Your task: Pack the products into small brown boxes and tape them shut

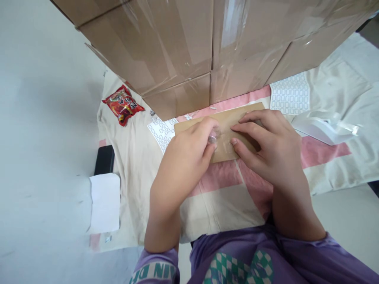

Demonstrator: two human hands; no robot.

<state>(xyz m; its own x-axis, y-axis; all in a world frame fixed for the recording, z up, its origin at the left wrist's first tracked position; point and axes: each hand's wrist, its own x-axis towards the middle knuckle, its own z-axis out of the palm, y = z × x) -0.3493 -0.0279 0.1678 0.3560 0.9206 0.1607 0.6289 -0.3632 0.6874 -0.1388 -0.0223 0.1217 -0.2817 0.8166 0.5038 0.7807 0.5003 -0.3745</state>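
Note:
A flat brown cardboard piece (223, 157) lies in front of me on the cloth, under both hands. My left hand (189, 152) is closed at its left part, thumb and fingers pinched on a small shiny piece of clear plastic (212, 139), mostly hidden by the fingers. My right hand (266, 144) rests on the right part of the cardboard. Its fingers are apart, with the tips touching the surface near the middle. Nothing shows between them.
Stacked cardboard boxes (183, 94) in clear film stand behind. A white tape dispenser (322, 128) and a printed label sheet (290, 94) lie right; another sheet (161, 132) sits left. A red snack packet (122, 105), black phone-like object (104, 159) and white paper (105, 203) lie far left.

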